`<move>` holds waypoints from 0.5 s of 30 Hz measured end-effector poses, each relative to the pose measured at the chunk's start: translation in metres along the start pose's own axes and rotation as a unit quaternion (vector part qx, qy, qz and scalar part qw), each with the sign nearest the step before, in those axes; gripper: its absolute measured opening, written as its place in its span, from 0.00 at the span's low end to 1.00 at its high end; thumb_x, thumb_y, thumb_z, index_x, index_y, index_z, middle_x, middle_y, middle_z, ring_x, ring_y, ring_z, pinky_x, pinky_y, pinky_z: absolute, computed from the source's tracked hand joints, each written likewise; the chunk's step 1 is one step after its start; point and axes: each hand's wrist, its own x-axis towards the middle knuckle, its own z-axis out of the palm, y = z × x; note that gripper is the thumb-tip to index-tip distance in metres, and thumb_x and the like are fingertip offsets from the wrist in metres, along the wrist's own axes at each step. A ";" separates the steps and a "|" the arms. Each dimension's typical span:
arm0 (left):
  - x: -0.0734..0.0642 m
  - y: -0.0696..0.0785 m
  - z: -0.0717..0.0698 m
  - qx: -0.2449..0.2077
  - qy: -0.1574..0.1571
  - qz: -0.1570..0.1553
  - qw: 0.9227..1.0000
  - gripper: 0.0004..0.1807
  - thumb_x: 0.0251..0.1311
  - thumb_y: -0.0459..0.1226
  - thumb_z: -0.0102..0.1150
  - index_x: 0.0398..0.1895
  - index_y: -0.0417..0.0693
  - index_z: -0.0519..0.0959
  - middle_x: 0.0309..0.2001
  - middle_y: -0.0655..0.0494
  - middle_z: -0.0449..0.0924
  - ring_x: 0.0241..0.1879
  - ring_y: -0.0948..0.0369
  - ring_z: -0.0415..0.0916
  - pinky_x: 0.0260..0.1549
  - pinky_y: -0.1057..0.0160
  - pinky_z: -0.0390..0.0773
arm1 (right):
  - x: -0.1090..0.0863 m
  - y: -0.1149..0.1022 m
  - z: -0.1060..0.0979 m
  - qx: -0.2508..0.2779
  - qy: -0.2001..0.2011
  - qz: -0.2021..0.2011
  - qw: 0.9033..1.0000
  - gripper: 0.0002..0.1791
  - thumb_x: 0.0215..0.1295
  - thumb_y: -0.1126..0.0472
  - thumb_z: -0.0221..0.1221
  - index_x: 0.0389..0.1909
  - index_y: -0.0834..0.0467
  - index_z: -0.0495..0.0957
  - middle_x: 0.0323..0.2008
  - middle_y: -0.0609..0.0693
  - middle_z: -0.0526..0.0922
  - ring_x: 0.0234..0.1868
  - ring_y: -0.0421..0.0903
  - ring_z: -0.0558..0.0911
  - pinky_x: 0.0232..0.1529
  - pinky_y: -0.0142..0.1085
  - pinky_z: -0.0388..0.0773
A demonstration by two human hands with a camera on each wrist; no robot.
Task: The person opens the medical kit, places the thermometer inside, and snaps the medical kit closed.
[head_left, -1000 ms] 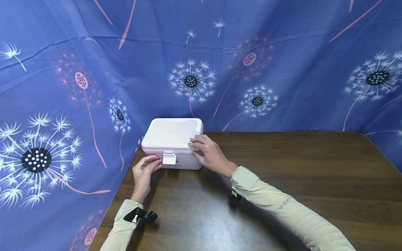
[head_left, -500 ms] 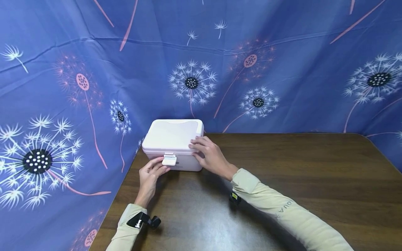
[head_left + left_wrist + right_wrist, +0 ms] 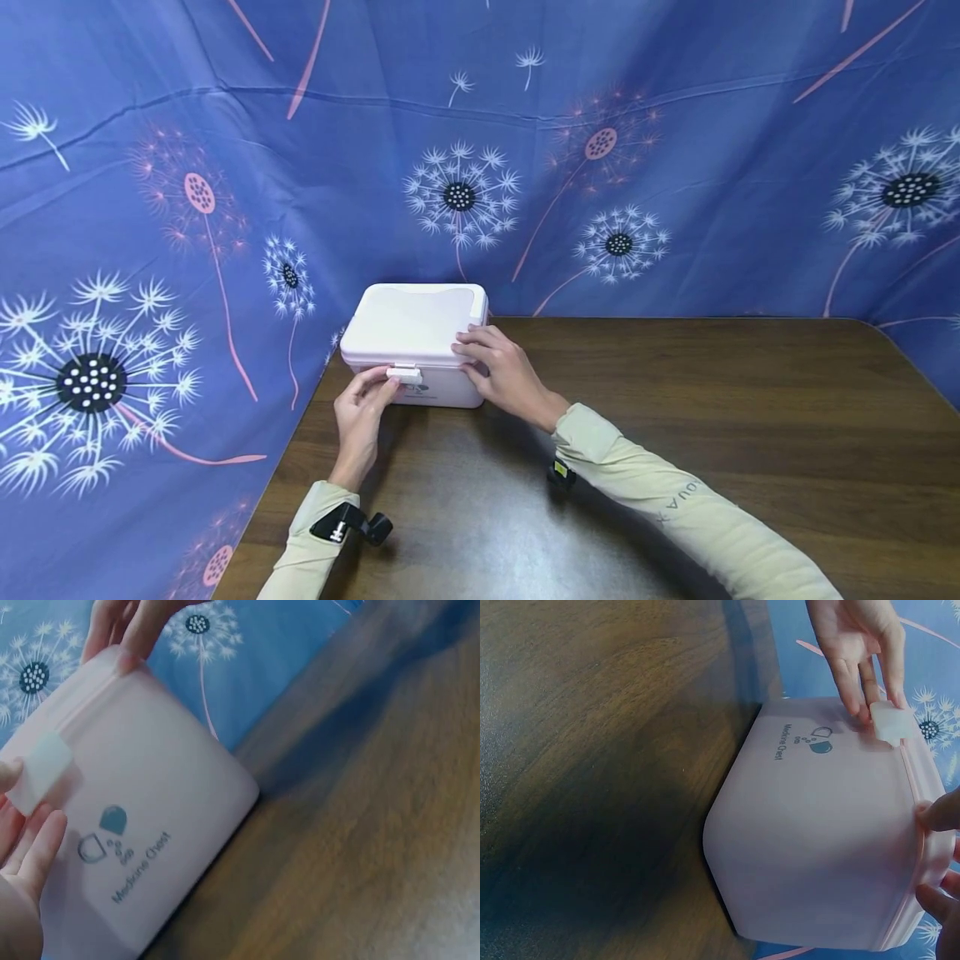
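A pale pink medicine chest (image 3: 412, 321) with a white lid stands at the table's back left, its lid down. On its front, the white latch (image 3: 405, 376) sticks outward, swung up from the wall. My left hand (image 3: 358, 421) pinches this latch between thumb and fingers, as the left wrist view also shows on the latch flap (image 3: 45, 769). At the lid's front right corner, my right hand (image 3: 506, 371) grips the edge, fingers on top and thumb near the seam. "Medicine Chest" lettering (image 3: 141, 866) shows on the front wall.
The brown wooden table (image 3: 675, 400) stretches to the right and toward the front. Behind and to the left hangs a blue cloth (image 3: 337, 167) with a dandelion print, close to the chest's back and left side.
My left hand has moved right from the chest's front left onto the latch and taken hold of it. The latch flap has swung upward and outward. My right hand has stayed on the corner.
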 end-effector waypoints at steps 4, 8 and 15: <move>0.002 0.002 0.003 0.015 0.005 0.004 1.000 0.18 0.54 0.28 0.65 0.48 0.30 0.77 0.41 0.39 0.78 0.36 0.51 0.82 0.33 0.54 0.82 | 0.000 0.000 0.001 -0.002 -0.001 0.003 1.000 0.16 0.50 0.70 0.69 0.43 0.62 0.84 0.47 0.56 0.82 0.55 0.55 0.76 0.61 0.41 0.67; -0.003 0.039 0.029 0.017 0.040 -0.019 0.999 0.19 0.52 0.27 0.67 0.45 0.24 0.75 0.36 0.40 0.78 0.31 0.54 0.81 0.30 0.55 0.83 | 0.000 0.000 0.002 -0.004 0.002 0.001 1.000 0.16 0.50 0.70 0.69 0.43 0.62 0.84 0.47 0.56 0.82 0.55 0.55 0.76 0.61 0.41 0.68; -0.004 0.059 0.046 0.030 0.083 -0.050 0.995 0.16 0.52 0.23 0.64 0.44 0.22 0.74 0.32 0.47 0.78 0.26 0.54 0.80 0.27 0.55 0.83 | -0.002 0.001 0.003 -0.009 0.006 0.001 1.000 0.16 0.50 0.70 0.69 0.43 0.62 0.84 0.47 0.56 0.82 0.55 0.54 0.76 0.61 0.39 0.68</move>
